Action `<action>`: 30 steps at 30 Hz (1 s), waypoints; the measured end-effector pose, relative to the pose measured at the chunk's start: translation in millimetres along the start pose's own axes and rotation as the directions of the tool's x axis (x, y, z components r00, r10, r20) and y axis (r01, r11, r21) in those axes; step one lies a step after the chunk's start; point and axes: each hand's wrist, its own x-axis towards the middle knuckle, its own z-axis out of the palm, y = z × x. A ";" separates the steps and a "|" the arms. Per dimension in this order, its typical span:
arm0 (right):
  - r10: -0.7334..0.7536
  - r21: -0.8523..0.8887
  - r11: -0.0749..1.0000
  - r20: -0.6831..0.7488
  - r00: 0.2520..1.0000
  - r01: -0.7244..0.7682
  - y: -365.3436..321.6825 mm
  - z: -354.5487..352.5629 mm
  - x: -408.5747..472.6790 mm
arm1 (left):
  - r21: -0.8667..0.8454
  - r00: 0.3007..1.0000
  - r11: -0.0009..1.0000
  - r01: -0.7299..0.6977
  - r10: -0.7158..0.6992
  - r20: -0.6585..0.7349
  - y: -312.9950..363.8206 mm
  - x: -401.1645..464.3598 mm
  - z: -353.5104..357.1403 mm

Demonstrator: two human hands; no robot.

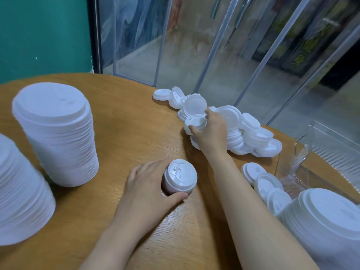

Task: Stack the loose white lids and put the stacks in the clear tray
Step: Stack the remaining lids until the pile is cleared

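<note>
Desk (124, 121): wood-grain top, matt, fine streaked texture. Loose lids (251, 133): white plastic, smooth, faint sheen. Tall lid stacks (58, 137): same white plastic, edges ribbed, blurred. Tray (327, 145) at right: clear, glossy, ridged wall, probably plastic.

White lids (251, 131) — plain, unpatterned — on a tan wood-grain counter (124, 117); clear ribbed tray (335, 151); teal wall (42, 36) behind.

round wooden table (124, 121), lid stacks (58, 137), loose lids (233, 129), clear tray (321, 152)
</note>
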 end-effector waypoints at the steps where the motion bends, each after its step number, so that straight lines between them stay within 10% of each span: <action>1: -0.011 0.001 1.000 0.016 1.000 0.011 0.3 -0.6 -1.7 | 0.002 1.000 1.000 0.002 -0.002 0.001 0.4 0.1 0.1; 12: -0.018 -0.018 1.000 0.042 0.999 0.018 -1.1 -4.8 3.1 | 0.001 1.000 1.000 -0.011 0.011 0.009 -0.5 -0.3 0.0; 21: 0.005 0.565 0.825 -0.015 1.000 0.004 -10.6 -48.6 -63.5 | -0.025 1.000 1.000 -0.011 0.011 -0.004 -1.0 -1.1 -1.6; 30: -0.055 0.690 0.712 0.238 0.970 -0.129 11.7 -49.7 -147.4 | -0.025 1.000 1.000 0.007 -0.007 -0.002 6.1 -0.6 -5.2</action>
